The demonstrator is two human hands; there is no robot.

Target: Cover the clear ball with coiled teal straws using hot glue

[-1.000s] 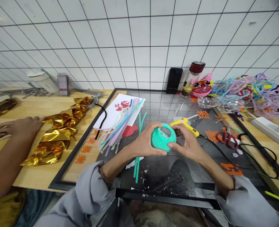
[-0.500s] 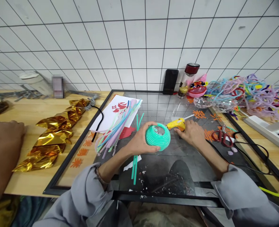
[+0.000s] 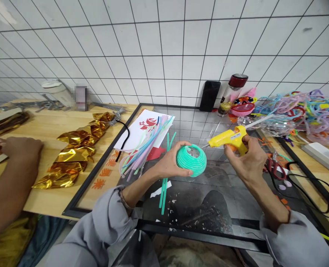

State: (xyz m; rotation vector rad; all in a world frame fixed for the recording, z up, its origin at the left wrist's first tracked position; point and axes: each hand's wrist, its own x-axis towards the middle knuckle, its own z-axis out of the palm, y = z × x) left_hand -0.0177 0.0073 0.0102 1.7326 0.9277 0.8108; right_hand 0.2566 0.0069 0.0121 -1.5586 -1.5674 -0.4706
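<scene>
Left hand [image 3: 168, 165] curved round a green pot [image 3: 192, 167], right hand [image 3: 252, 159] gripping a glue gun [image 3: 225, 138], we should keep the nozzle [image 3: 206, 146] steady.

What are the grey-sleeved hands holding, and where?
Left hand: the green coiled ball, by its left side. Right hand: the yellow glue gun, by its handle.

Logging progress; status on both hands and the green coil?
Left hand gripping green coil. Right hand holding yellow glue gun, nozzle toward coil. Green strips partly hidden by left hand.
</scene>
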